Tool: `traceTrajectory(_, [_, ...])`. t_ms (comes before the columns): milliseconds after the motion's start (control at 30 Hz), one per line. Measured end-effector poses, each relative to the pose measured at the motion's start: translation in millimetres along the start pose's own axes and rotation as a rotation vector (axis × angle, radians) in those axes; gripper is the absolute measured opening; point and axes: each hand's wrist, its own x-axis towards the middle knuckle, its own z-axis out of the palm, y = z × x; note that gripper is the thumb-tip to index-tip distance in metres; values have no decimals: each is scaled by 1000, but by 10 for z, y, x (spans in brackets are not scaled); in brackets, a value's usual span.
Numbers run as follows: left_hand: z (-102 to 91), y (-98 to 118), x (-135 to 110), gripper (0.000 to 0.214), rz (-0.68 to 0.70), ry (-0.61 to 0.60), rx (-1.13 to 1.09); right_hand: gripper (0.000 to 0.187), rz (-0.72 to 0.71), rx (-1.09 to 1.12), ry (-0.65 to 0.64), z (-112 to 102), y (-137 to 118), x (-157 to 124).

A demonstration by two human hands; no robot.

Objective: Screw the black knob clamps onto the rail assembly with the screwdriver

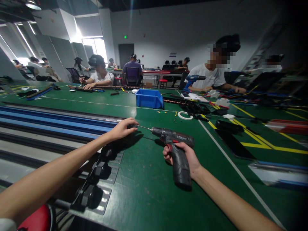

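Note:
My right hand point(185, 157) grips the handle of a dark cordless drill point(174, 141) with a red trigger, held level above the green table point(149, 186). Its long thin bit point(143, 127) points left at the end of a long blue and grey rail point(55, 123). My left hand point(122, 128) is closed around the rail's end, fingers pinched right where the bit tip meets it. What the fingers pinch is too small to make out.
Black brackets on grey plates point(96, 179) lie near my left forearm. A blue bin point(149, 98), a white ring point(184, 115), black panels point(234, 146) and another blue drill point(193, 80) are farther off. Several people work at the far side.

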Motion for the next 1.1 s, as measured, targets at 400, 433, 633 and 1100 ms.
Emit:
traceTrajectory(400, [17, -49, -30, 13, -83, 47, 28, 27, 5, -18, -5, -15, -3, 13])
traceTrajectory(433, [14, -51, -32, 14, -92, 53, 37, 27, 2, -14, -5, -17, -4, 15])
traceTrajectory(633, [-1, -47, -31, 16, -71, 46, 59, 25, -8, -7, 4, -1, -7, 7])
traceTrajectory(1100, [-27, 24, -37, 13, 11, 59, 183, 23, 3, -8, 5, -12, -12, -1])
